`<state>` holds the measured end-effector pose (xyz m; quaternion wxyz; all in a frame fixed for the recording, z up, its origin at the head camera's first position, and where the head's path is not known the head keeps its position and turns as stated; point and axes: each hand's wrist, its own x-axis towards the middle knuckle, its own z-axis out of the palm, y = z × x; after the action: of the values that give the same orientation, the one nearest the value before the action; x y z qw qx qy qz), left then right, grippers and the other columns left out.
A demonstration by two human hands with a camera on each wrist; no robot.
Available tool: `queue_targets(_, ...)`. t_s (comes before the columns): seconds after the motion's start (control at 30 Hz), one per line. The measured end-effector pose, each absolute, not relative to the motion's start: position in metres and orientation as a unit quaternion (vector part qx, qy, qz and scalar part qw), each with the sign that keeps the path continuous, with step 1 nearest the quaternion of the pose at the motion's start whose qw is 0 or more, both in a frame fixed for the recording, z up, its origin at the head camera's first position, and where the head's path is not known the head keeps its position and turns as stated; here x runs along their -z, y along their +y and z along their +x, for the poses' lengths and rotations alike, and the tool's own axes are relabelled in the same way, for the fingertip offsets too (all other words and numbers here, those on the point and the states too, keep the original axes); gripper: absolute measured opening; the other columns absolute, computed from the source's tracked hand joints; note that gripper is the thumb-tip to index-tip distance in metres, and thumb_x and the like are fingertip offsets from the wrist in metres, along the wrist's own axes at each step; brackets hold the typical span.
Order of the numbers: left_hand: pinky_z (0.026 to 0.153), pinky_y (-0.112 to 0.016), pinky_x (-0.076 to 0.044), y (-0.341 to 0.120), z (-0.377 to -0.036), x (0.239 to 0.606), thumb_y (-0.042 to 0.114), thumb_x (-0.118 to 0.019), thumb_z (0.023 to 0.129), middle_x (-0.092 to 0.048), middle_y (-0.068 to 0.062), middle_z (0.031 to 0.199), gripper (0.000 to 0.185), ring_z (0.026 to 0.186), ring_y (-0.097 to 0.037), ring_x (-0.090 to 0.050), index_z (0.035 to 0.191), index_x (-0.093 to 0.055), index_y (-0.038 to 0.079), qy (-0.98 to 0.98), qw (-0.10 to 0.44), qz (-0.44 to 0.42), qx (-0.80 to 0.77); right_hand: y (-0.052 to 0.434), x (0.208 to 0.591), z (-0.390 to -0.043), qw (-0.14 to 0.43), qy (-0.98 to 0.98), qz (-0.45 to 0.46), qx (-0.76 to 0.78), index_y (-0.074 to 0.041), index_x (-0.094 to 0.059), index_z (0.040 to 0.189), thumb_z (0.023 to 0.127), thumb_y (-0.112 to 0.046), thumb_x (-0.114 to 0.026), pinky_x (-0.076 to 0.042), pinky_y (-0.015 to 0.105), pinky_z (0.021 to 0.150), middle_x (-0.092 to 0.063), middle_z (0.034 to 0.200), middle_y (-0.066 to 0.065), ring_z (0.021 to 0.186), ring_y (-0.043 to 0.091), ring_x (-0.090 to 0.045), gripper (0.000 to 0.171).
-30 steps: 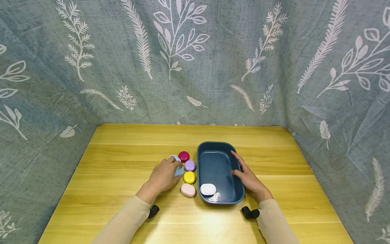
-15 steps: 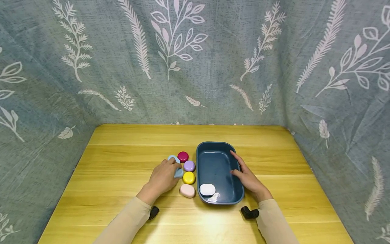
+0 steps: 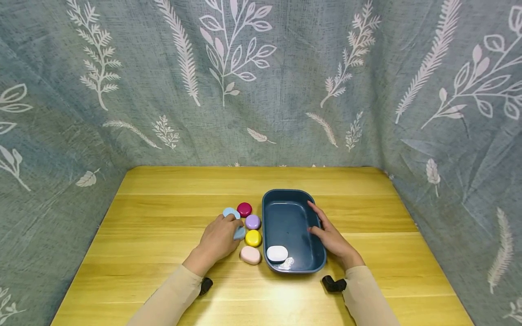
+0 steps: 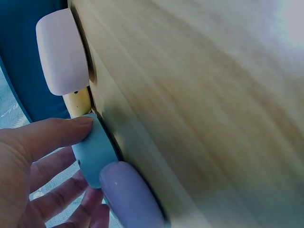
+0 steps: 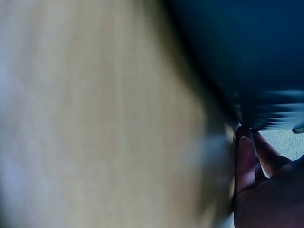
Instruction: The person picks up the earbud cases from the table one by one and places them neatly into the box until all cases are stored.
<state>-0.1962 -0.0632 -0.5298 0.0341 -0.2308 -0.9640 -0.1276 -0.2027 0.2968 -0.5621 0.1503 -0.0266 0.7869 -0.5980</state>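
My left hand (image 3: pixel 222 235) lies left of a dark blue tray (image 3: pixel 294 195) and pinches a light blue oval case (image 3: pixel 239 233) between thumb and fingers. The left wrist view shows the thumb (image 4: pixel 57 135) pressed on that blue case (image 4: pixel 97 152), which stands on edge on the wood. Around it lie a second light blue case (image 3: pixel 229 211), a magenta one (image 3: pixel 244 209), a purple one (image 3: pixel 253 222), a yellow one (image 3: pixel 253 238) and a pink one (image 3: pixel 250 255). A white case (image 3: pixel 277 253) lies in the tray's near corner. My right hand (image 3: pixel 331 236) holds the tray's right rim, thumb inside.
The yellow wooden table (image 3: pixel 171 190) is walled in on three sides by grey-green leaf-print cloth (image 3: pixel 261 81). Bare wood stretches behind the tray and to both sides. The right wrist view is blurred, showing only the tray wall (image 5: pixel 247 57) and fingers (image 5: pixel 247 156).
Both hands stay where they were, the left on the light blue case and the right on the tray rim. Only the view has drifted slightly.
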Motion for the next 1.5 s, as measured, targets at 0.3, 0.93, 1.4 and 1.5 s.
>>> queue_targets(0.3, 0.069, -0.032, -0.049, -0.064, -0.196, 0.530, 0.024, -0.087, 0.081, -0.067, -0.002, 0.102, 0.036, 0.083, -0.021, -0.054, 0.114, -0.076, 0.016, -0.964, 0.032, -0.230, 0.125, 0.297, 0.562, -0.203, 0.150, 0.790, -0.028, 0.594, -0.048, -0.021, 0.162, 0.101, -0.009, -0.054, -0.024, 0.061, 0.121, 0.002, 0.176, 0.004, 0.160, 0.037, -0.005, 0.079)
queue_targets(0.93, 0.071, -0.033, -0.052, -0.064, -0.196, 0.517, 0.024, -0.087, 0.083, -0.067, -0.002, 0.104, 0.036, 0.082, -0.020, -0.057, 0.117, -0.076, 0.016, -0.960, 0.043, -0.231, 0.151, 0.298, 0.563, -0.203, 0.152, 0.788, -0.031, 0.596, -0.048, -0.020, 0.162, 0.102, -0.011, -0.054, -0.025, 0.061, 0.121, 0.003, 0.176, 0.004, 0.160, 0.037, -0.004, 0.078)
queue_targets(1.4, 0.074, -0.031, -0.051, -0.062, -0.198, 0.505, 0.021, -0.087, 0.084, -0.066, -0.003, 0.105, 0.038, 0.080, -0.014, -0.056, 0.119, -0.074, 0.012, -0.950, 0.038, -0.247, 0.187, 0.297, 0.561, -0.203, 0.153, 0.790, -0.029, 0.594, -0.048, -0.020, 0.162, 0.103, -0.010, -0.053, -0.025, 0.061, 0.121, 0.003, 0.175, 0.005, 0.160, 0.037, -0.005, 0.078)
queue_targets(1.5, 0.073, -0.030, -0.051, -0.061, -0.197, 0.502, 0.022, -0.087, 0.085, -0.065, -0.003, 0.106, 0.040, 0.080, -0.014, -0.055, 0.121, -0.073, 0.012, -0.950, 0.035, -0.247, 0.187, 0.297, 0.562, -0.203, 0.154, 0.788, -0.031, 0.595, -0.048, -0.020, 0.162, 0.103, -0.010, -0.053, -0.025, 0.061, 0.121, 0.003, 0.175, 0.005, 0.160, 0.037, -0.004, 0.078)
